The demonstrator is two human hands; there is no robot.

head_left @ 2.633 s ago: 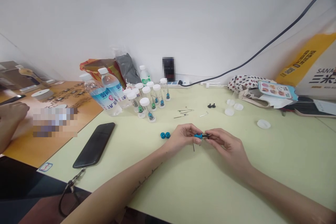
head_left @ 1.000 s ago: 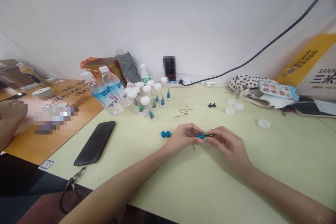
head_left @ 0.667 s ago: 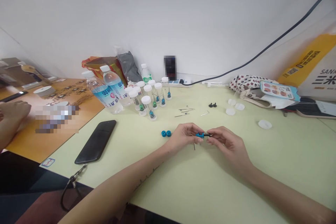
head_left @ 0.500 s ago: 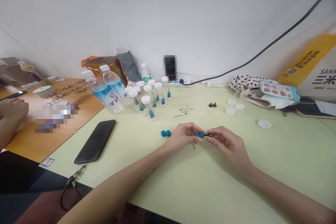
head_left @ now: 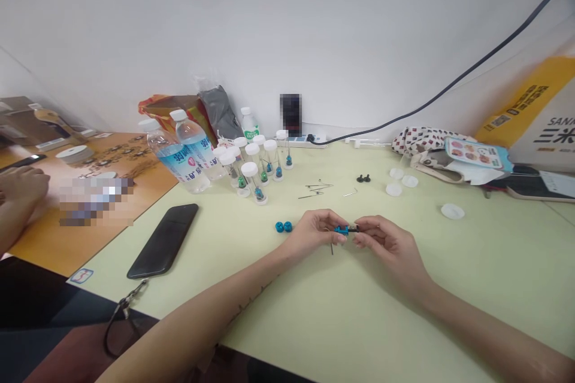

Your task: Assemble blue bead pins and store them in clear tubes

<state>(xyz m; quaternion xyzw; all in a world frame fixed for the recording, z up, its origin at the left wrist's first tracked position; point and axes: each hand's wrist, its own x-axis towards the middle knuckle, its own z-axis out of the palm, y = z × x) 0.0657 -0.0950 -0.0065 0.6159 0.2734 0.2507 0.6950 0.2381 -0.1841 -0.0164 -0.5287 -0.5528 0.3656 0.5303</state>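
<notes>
Between the fingertips of my left hand (head_left: 317, 228) is a small blue part (head_left: 342, 230), gripped at its left end. A thin dark rod (head_left: 332, 248) sticks down below those fingers. My right hand (head_left: 389, 239) pinches the black piece (head_left: 353, 229) that extends from the blue part's right side. Two blue round pieces (head_left: 283, 227) lie on the table just left of my left hand. Beyond my hands are several thin metal wires (head_left: 314, 189), a small bent metal rod (head_left: 350, 192) and a pair of black pieces (head_left: 363, 178).
Several clear tubes with white caps (head_left: 255, 182) stand at the back, beside large water bottles (head_left: 191, 149). A black phone (head_left: 164, 239) lies at left. White discs (head_left: 452, 211) and a patterned pouch (head_left: 426, 142) are to the right. Another person's hand (head_left: 24, 188) rests at far left.
</notes>
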